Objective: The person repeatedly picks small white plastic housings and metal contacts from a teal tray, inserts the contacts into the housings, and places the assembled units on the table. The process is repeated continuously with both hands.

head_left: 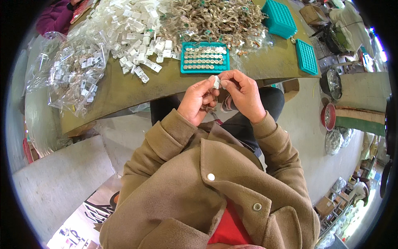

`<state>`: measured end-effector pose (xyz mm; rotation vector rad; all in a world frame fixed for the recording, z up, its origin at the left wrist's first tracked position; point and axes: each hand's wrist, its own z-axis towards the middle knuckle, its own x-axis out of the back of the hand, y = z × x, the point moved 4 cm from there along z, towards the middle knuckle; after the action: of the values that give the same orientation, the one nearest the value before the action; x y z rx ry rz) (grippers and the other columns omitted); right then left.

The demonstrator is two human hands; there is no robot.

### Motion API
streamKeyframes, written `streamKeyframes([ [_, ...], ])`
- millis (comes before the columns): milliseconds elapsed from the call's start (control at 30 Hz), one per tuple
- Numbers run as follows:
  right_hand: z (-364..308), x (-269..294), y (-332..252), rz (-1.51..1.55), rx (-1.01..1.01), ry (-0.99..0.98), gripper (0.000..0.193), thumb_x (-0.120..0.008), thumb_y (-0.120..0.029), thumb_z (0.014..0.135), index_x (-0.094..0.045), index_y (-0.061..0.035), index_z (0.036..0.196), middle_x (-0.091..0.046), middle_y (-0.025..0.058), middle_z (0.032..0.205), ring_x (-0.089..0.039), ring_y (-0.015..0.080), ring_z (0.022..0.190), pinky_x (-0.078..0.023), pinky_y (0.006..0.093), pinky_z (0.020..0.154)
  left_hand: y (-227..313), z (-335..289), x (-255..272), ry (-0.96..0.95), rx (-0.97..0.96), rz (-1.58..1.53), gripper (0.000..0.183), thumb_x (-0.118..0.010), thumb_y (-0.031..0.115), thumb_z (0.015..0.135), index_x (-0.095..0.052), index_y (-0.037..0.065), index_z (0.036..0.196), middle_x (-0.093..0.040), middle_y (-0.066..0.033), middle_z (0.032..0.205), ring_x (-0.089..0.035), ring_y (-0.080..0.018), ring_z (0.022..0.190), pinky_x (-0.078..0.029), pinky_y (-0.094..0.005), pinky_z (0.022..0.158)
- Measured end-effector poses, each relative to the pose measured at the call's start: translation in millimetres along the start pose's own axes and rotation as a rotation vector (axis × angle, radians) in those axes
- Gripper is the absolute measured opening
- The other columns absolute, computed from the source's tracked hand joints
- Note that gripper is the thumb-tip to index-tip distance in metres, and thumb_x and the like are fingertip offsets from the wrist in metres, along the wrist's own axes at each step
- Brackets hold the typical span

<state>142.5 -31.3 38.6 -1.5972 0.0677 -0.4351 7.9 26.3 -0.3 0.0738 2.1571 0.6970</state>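
Just past the table's near edge, my left hand (196,101) and my right hand (244,94) meet in front of my body. Between their fingertips they pinch a small white plastic piece (216,82). The lower fingers of my left hand are curled, and a thin brownish strand (209,108) hangs beneath them; how it joins the white piece cannot be made out. Right beyond my hands lies a teal tray (205,72) with rows of small round silvery parts (203,56). A few cups at its right end look unfilled.
On the table (166,85) a heap of white plastic pieces (137,35) lies left of a tangled pile of brownish strands (215,20). A clear bag (76,72) holds more white pieces. Stacked teal trays (280,18) and a single teal tray (306,57) sit at the right.
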Motion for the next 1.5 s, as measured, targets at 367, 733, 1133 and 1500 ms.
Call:
streamKeyframes([
  [367, 33.3, -16.8, -34.1, -0.205, 0.423, -0.08, 0.013, -0.063, 0.001, 0.085, -0.061, 0.0015, 0.098, -0.066, 0.0126, 0.096, -0.065, 0.0261, 0.087, -0.052, 0.0333, 0.077, 35.2, -10.6, 3.3, 0.108, -0.273, 0.264, 0.017, -0.059, 0.024, 0.098, -0.061, 0.007, 0.094, -0.063, -0.0021, 0.084, -0.055, -0.0052, 0.064, -0.046, -0.0203, 0.058],
  [733, 119.4, -38.6, -72.9, -0.805, 0.764, 0.074, 0.017, -0.067, -0.013, 0.084, -0.068, -0.0066, 0.099, -0.066, 0.0113, 0.09, -0.063, 0.0314, 0.09, -0.051, 0.0412, 0.077, 64.5, -28.3, 27.8, 0.128, -0.281, 0.067, 0.021, -0.049, 0.029, 0.101, -0.056, 0.01, 0.106, -0.054, 0.0014, 0.083, -0.048, -0.0059, 0.066, -0.044, -0.0215, 0.057],
  [1133, 187.3, -34.6, -104.1, -0.059, 0.387, 0.068, 0.023, -0.064, -0.016, 0.089, -0.069, 0.0022, 0.101, -0.07, 0.004, 0.078, -0.063, 0.0061, 0.071, -0.05, 0.0221, 0.067, 107.1, -41.2, 56.2, 0.165, -0.484, 0.043, 0.016, -0.059, 0.019, 0.095, -0.062, 0.005, 0.103, -0.055, 0.003, 0.074, -0.044, -0.0036, 0.058, -0.033, -0.019, 0.05],
  [1500, 113.4, -101.9, -107.0, -0.161, 0.334, -0.373, 0.019, -0.061, -0.011, 0.091, -0.068, -0.0006, 0.105, -0.062, 0.0018, 0.074, -0.054, 0.0041, 0.067, -0.042, 0.0229, 0.057, 138.7, -74.9, 51.7, 0.299, -0.769, 0.381, 0.027, -0.062, 0.01, 0.093, -0.061, -0.001, 0.118, -0.069, -0.006, 0.095, -0.047, -0.0003, 0.061, -0.039, -0.0167, 0.051],
])
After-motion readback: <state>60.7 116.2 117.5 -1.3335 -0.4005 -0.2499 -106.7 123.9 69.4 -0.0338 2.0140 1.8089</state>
